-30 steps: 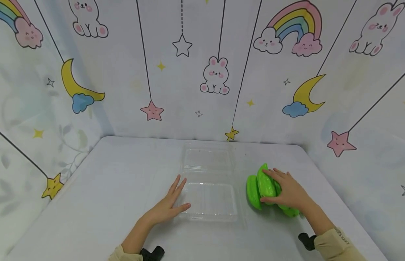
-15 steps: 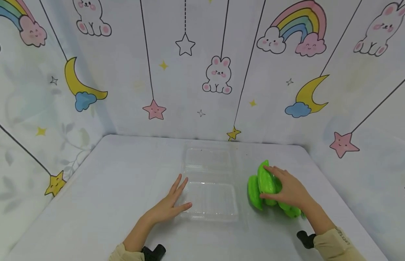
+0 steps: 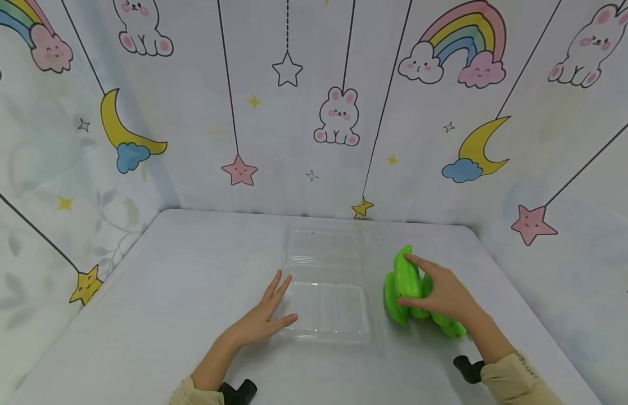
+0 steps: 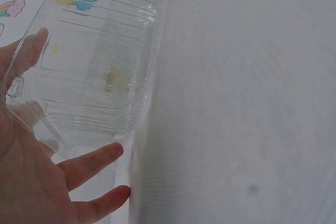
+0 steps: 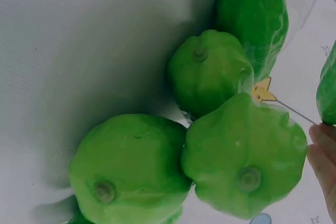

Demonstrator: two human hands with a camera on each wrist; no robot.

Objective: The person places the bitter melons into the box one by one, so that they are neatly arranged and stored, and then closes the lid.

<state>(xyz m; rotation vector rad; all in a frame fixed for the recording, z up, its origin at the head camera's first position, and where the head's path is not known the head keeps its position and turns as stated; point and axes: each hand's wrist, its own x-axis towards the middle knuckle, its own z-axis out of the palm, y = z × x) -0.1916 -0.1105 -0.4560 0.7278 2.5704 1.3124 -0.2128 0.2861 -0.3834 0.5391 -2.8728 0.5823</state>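
My right hand (image 3: 442, 292) grips a glossy green ridged fruit (image 3: 407, 275) with a pointed tip, thumb on the near end and fingers on the far end. In the right wrist view the held fruit (image 5: 328, 90) shows only at the right edge, by the fingertips. Several more green fruits (image 5: 128, 163) lie under and beside it, stem ends showing. At the left edge of an opened clear plastic clamshell box (image 3: 329, 312), my left hand (image 3: 258, 323) rests with fingers spread and straight. In the left wrist view, some fingers show through the box wall (image 4: 100, 77).
The box's second half (image 3: 321, 244) lies flat towards the back of the white table (image 3: 192, 270). Patterned cloth walls (image 3: 273, 135) rise at the back and both sides. Black straps' ends (image 3: 240, 391) show at the sleeves.
My right hand has shifted slightly left and taken the green fruit left and up from the others. The left hand keeps its place at the box, and the head view has shifted slightly.
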